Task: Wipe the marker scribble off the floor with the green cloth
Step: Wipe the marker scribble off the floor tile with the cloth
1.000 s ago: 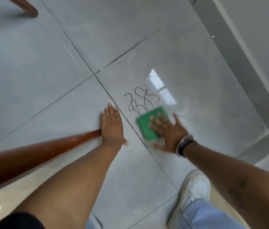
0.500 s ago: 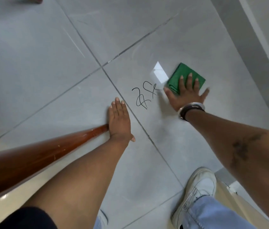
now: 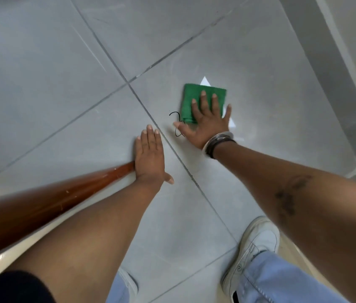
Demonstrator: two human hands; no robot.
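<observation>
A folded green cloth (image 3: 194, 101) lies flat on the grey tiled floor (image 3: 52, 73). My right hand (image 3: 205, 123) presses down on it with fingers spread, palm on the tile behind it. Only a small part of the black marker scribble (image 3: 175, 115) shows, just left of the cloth and beside my thumb; the cloth and hand cover where the other strokes were. My left hand (image 3: 149, 156) rests flat on the floor to the left of a tile joint, holding nothing.
A brown wooden leg (image 3: 52, 197) slants in from the lower left and ends at my left hand. My white shoe (image 3: 258, 241) and jeans leg are at the lower right. A grey skirting and wall (image 3: 325, 73) run along the right side.
My right hand slid the cloth from the scribble's near side up to its right, then left over it. Most of the strokes are now out of sight. My left hand stayed put.
</observation>
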